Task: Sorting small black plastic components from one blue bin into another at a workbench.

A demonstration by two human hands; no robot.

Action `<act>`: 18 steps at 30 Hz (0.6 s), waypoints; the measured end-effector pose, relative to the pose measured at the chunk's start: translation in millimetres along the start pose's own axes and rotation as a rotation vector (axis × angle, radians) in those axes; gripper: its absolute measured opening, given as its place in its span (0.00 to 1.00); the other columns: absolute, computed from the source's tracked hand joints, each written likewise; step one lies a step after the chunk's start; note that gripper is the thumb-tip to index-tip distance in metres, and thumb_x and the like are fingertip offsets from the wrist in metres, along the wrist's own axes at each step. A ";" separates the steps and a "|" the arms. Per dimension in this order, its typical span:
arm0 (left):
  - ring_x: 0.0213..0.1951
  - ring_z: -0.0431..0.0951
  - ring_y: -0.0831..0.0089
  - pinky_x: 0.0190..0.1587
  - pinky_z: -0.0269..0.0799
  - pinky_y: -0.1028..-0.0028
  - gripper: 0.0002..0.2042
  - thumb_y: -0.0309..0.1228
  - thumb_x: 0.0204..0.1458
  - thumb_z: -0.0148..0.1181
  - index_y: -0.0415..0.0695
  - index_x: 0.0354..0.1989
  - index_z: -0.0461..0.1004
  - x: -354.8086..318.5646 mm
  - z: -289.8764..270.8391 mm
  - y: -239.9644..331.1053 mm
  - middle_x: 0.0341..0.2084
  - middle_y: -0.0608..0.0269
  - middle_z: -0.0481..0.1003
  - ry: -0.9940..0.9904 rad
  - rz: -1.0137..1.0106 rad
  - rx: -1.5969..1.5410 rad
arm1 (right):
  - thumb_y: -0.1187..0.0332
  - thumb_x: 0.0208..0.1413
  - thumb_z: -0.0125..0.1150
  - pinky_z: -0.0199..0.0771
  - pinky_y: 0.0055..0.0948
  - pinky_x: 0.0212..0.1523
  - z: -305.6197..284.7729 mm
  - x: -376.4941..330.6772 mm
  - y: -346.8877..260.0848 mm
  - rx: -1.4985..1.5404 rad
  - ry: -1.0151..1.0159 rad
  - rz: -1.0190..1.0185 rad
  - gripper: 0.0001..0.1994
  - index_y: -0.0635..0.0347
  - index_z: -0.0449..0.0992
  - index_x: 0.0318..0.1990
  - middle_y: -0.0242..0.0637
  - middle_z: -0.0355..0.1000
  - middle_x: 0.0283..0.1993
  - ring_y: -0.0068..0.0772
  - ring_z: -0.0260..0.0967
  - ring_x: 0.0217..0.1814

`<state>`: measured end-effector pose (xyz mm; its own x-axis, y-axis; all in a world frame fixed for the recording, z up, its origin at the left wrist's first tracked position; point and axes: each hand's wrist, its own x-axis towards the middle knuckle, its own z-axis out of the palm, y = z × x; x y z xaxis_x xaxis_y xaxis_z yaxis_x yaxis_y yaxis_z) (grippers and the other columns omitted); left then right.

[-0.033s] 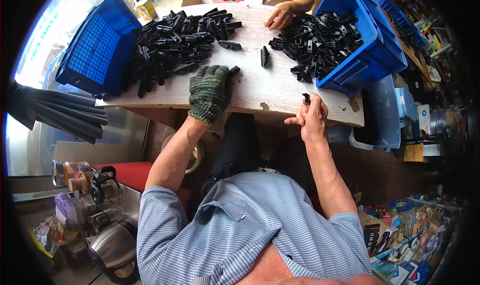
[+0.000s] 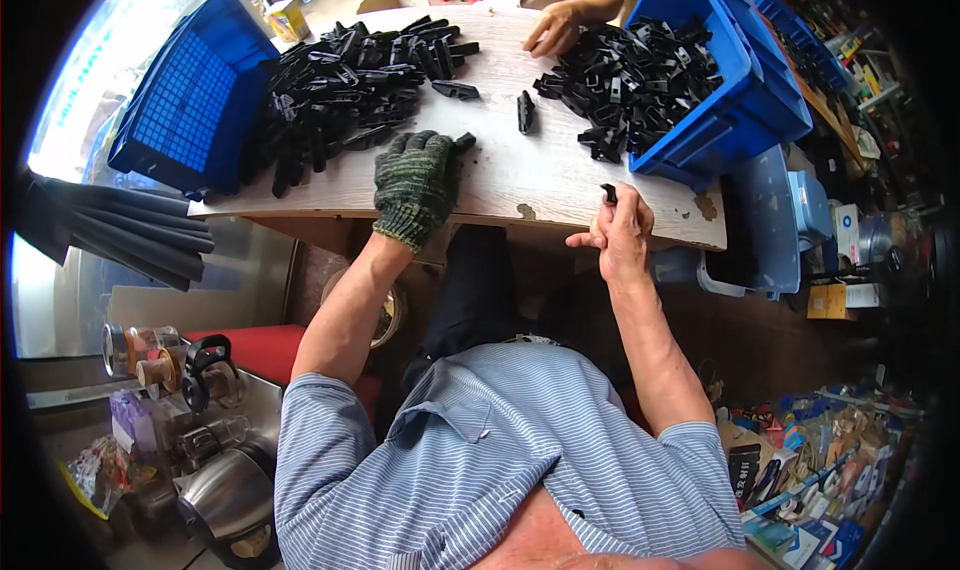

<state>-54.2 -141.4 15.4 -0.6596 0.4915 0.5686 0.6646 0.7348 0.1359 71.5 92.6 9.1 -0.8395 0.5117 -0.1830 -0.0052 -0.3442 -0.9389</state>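
Note:
My left hand [image 2: 414,185], in a dark green knitted glove, rests at the near edge of the table. Its fingers are closed on a black plastic part [image 2: 464,142], of which only one end shows beside the index finger. Just past the table's front edge, my bare right hand [image 2: 625,230] pinches a small curved black plastic piece [image 2: 608,194]. Two longer black parts lie apart on the tabletop: one lengthwise [image 2: 525,112], the other crosswise [image 2: 455,90]. Beyond my left hand spreads a heap of long black parts [image 2: 350,80]; a heap of smaller black pieces [image 2: 630,80] lies at the right.
A blue crate [image 2: 185,100] lies tipped at the left, another blue crate [image 2: 740,90] at the right. Across the pale wooden table [image 2: 500,180], a co-worker's hand [image 2: 553,30] rests near the right heap. A translucent blue bin [image 2: 765,225] stands below the table's right end.

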 end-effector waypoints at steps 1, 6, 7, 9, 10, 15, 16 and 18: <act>0.35 0.76 0.50 0.41 0.70 0.56 0.06 0.33 0.58 0.56 0.48 0.38 0.78 0.5 1.8 -0.5 0.29 0.55 0.76 -0.045 -0.029 -0.022 | 0.54 0.64 0.48 0.80 0.37 0.16 -0.4 0.1 0.2 0.021 -0.011 -0.007 0.17 0.53 0.64 0.26 0.21 0.46 0.12 0.16 0.46 0.10; 0.37 0.80 0.54 0.40 0.74 0.62 0.08 0.28 0.60 0.55 0.37 0.44 0.76 -8.3 6.7 56.2 0.36 0.48 0.79 -0.074 -0.096 -0.784 | 0.54 0.64 0.47 0.78 0.37 0.15 1.8 0.6 -4.4 0.050 0.030 0.005 0.17 0.52 0.64 0.26 0.21 0.46 0.12 0.17 0.45 0.10; 0.38 0.80 0.54 0.41 0.74 0.63 0.09 0.28 0.61 0.55 0.37 0.45 0.76 -8.8 9.0 67.6 0.36 0.47 0.79 -0.124 -0.095 -0.846 | 0.54 0.63 0.47 0.77 0.37 0.16 -0.3 2.3 -1.7 0.045 0.023 -0.005 0.16 0.53 0.65 0.27 0.22 0.46 0.13 0.17 0.45 0.10; 0.39 0.80 0.54 0.42 0.74 0.64 0.10 0.28 0.60 0.55 0.36 0.46 0.75 -7.2 17.0 90.3 0.37 0.47 0.78 -0.177 -0.115 -0.950 | 0.54 0.63 0.47 0.78 0.37 0.16 -1.4 3.1 -0.6 0.048 0.031 0.001 0.16 0.53 0.65 0.28 0.22 0.47 0.13 0.18 0.46 0.11; 0.39 0.80 0.53 0.43 0.73 0.64 0.10 0.28 0.60 0.55 0.36 0.46 0.75 -6.3 21.7 101.0 0.37 0.47 0.78 -0.179 -0.136 -0.992 | 0.53 0.62 0.47 0.78 0.36 0.16 0.2 2.0 -1.2 0.056 0.027 0.005 0.16 0.53 0.66 0.29 0.22 0.49 0.14 0.18 0.48 0.11; 0.44 0.78 0.51 0.43 0.74 0.62 0.11 0.28 0.61 0.54 0.35 0.47 0.75 3.0 31.3 118.2 0.42 0.46 0.77 -0.230 -0.092 -0.894 | 0.55 0.62 0.49 0.69 0.29 0.14 0.3 -1.7 -0.6 0.032 0.113 0.019 0.12 0.50 0.69 0.31 0.25 0.59 0.19 0.19 0.53 0.13; 0.44 0.78 0.51 0.43 0.74 0.62 0.11 0.28 0.61 0.54 0.35 0.47 0.75 1.6 34.3 118.5 0.42 0.46 0.77 -0.233 -0.089 -0.899 | 0.57 0.63 0.49 0.71 0.31 0.13 -2.3 0.4 3.9 0.021 0.089 -0.014 0.12 0.50 0.68 0.30 0.26 0.58 0.19 0.20 0.54 0.13; 0.45 0.77 0.50 0.44 0.73 0.59 0.12 0.28 0.62 0.52 0.37 0.50 0.73 0.4 35.7 119.0 0.44 0.45 0.76 -0.257 -0.073 -0.789 | 0.59 0.63 0.49 0.73 0.33 0.12 -1.9 0.1 7.7 0.009 0.064 -0.044 0.11 0.50 0.66 0.29 0.26 0.56 0.19 0.20 0.55 0.13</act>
<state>12.1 -37.1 2.9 -0.7067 0.6167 0.3468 0.6048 0.2721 0.7485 72.4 91.5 1.3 -0.8021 0.5753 -0.1604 -0.0464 -0.3277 -0.9436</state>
